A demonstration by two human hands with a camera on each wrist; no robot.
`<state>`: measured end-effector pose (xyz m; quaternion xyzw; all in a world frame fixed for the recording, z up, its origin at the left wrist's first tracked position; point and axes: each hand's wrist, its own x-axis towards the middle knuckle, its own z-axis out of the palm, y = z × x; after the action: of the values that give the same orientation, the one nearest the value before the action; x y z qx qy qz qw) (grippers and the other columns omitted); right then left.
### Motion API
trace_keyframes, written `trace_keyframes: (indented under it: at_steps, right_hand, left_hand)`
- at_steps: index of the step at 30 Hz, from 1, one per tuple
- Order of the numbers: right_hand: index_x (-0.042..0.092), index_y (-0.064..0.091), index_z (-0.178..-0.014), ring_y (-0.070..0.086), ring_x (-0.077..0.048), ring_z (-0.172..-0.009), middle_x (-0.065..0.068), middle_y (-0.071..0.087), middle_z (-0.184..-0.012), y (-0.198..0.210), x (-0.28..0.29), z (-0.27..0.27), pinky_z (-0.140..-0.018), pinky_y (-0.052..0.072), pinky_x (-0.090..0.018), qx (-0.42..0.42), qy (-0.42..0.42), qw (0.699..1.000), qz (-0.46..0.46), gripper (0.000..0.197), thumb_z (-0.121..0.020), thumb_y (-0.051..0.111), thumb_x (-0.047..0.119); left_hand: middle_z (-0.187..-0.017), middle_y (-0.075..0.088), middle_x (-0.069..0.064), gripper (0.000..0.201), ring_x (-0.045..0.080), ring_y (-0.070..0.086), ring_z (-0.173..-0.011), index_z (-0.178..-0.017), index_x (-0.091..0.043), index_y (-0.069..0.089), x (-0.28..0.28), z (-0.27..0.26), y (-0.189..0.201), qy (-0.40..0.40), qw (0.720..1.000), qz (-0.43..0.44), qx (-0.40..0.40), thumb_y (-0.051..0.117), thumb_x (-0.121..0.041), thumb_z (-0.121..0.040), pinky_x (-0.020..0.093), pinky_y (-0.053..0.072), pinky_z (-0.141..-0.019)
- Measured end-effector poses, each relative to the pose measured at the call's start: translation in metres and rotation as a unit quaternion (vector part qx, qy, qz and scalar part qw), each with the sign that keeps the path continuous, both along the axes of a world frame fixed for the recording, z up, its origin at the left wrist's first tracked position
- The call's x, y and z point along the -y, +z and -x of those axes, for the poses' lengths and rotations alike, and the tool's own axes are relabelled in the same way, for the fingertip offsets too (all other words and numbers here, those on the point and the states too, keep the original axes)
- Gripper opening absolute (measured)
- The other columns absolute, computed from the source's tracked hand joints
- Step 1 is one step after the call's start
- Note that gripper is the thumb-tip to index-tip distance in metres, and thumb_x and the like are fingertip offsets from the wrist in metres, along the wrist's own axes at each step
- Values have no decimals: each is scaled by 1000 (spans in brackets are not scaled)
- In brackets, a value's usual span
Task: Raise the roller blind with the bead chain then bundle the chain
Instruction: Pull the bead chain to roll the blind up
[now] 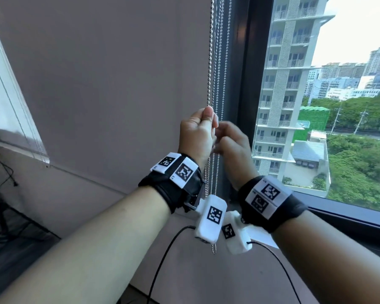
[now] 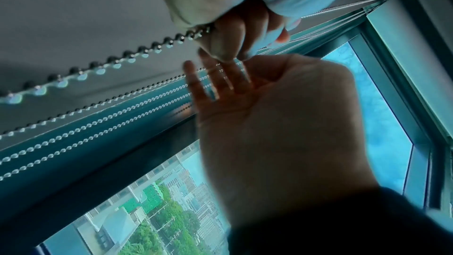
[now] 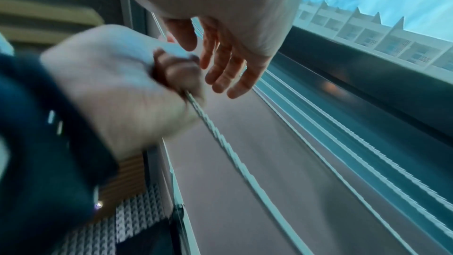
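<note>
Several strands of the metal bead chain [image 1: 215, 62] hang side by side between the grey wall and the window frame. My left hand [image 1: 196, 132] is curled into a fist round the leftmost strand [image 2: 110, 61], which runs taut out of it [image 3: 232, 152]. My right hand [image 1: 234, 145] is just right of the left one. Its fingers [image 3: 225, 69] are straight and spread beside the other strands [image 2: 122, 117] and hold nothing. The chain's bottom loop [image 1: 213, 249] dangles below my wrists. No blind fabric covers the glass in the head view.
The dark window frame [image 1: 248, 84] stands right behind the chains, with the sill [image 1: 349, 218] running right. A grey wall [image 1: 119, 84] fills the left. Black cables [image 1: 162, 260] hang from the wrist cameras. Another pane with a pale sheet [image 1: 7, 95] is at far left.
</note>
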<state>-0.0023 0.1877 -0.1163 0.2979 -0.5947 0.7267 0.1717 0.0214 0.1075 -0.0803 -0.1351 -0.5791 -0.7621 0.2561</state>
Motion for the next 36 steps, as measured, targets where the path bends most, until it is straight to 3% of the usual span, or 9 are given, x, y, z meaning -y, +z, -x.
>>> trace_keyframes:
  at_steps: [3,7,11,13,15,19,29,33,36]
  right_hand:
    - [3,67,-95,58,-7,-60,-5,62,-73,36,0,-1,-55,46,-22,-19,-37,999,17,33,-76,40,3]
    - [0,65,-97,57,-25,-65,-14,60,-72,83,12,-8,-54,45,-27,-35,-24,999,9,28,-90,40,9]
    - [-1,61,-99,51,-22,-50,-12,56,-65,114,21,-13,-48,44,-29,2,32,999,6,32,-103,35,17]
    - [0,61,-99,41,-19,-45,-10,52,-62,119,23,-15,-46,39,-27,28,62,998,15,37,-105,33,23]
    - [5,60,-91,31,-14,-42,-5,43,-56,119,26,-16,-43,30,-23,46,72,996,11,39,-106,32,27]
    - [19,37,-65,20,-10,-34,6,27,-46,108,35,-19,-41,20,-16,67,42,997,11,42,-104,33,33]
    - [20,29,-62,16,-9,-34,6,22,-46,56,43,-22,-39,17,-12,90,39,995,11,44,-104,35,29]
    - [19,27,-62,15,-8,-37,2,20,-49,51,38,-28,-38,18,-13,51,31,998,27,44,-105,35,25]
    - [19,28,-60,16,-8,-38,4,22,-48,46,35,-29,-40,16,-17,34,26,998,45,46,-104,36,23]
  left_hand:
    - [-46,35,-4,37,4,27,-31,-65,-14,47,-2,-2,1,6,1000,-9,15,42,-20,-101,12,21,-34]
    - [-50,33,-4,35,3,25,-34,-64,-14,52,-2,-6,3,-6,1000,3,22,41,-5,-96,13,20,-33]
    - [-51,27,1,37,4,18,-32,-61,-10,39,1,-10,-5,-26,999,31,31,36,-1,-96,12,13,-37]
    - [-53,28,1,38,4,18,-35,-60,-10,39,5,-10,-11,-19,999,40,20,37,-2,-97,21,8,-44]
    - [-54,28,3,39,5,18,-36,-60,-9,40,12,-9,-16,-12,999,45,22,38,-6,-99,29,9,-46]
    - [-43,31,-4,42,4,21,-33,-58,-9,41,12,-13,-28,-31,998,43,46,39,-6,-100,24,13,-41]
    - [-46,31,-2,59,6,23,-36,-44,-27,52,22,-13,-77,-1,990,105,96,40,-6,-98,20,19,-38]
    - [-47,35,-1,35,7,28,-38,-63,-10,44,23,-17,-74,-2,988,132,77,36,-6,-97,19,24,-40]
    - [-53,55,-7,24,6,48,-50,-80,3,54,26,-17,-64,4,990,134,35,34,-9,-86,20,43,-58]
